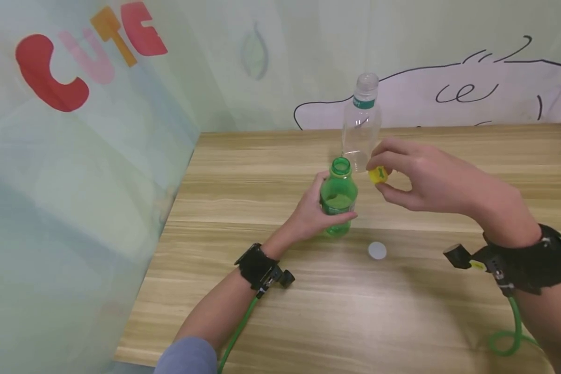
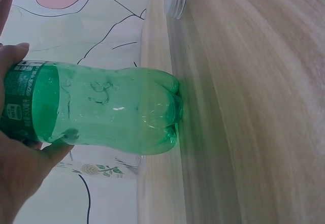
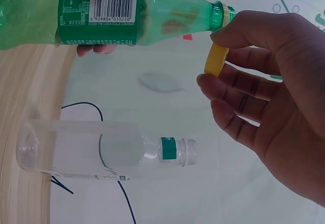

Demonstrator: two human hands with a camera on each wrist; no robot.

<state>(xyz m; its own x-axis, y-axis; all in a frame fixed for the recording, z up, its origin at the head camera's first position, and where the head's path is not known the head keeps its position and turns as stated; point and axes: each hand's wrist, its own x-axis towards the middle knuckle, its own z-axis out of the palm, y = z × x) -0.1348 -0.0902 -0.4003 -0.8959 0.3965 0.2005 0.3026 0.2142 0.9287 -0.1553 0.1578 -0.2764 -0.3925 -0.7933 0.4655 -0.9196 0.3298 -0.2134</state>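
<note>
My left hand (image 1: pixel 312 210) grips a green plastic bottle (image 1: pixel 338 195) around its label. The bottle's mouth is uncapped, and pale liquid shows inside. In the left wrist view the base of the green bottle (image 2: pixel 127 109) is close to the wooden tabletop; whether it touches I cannot tell. To the right of the bottle's neck, my right hand (image 1: pixel 425 176) pinches a yellow bottle cap (image 1: pixel 378 175) between thumb and fingers. The right wrist view shows the yellow cap (image 3: pixel 216 59) just beside the green bottle's neck. Behind both hands a clear bottle (image 1: pixel 361 124) stands upright, uncapped.
A round white cap (image 1: pixel 377 251) lies on the wooden table (image 1: pixel 243 311), nearer to me than the green bottle. A wall (image 1: pixel 271 98) with printed drawings and letters rises at the table's back and left edges. Green cables (image 1: pixel 237 332) run from the wrist cameras.
</note>
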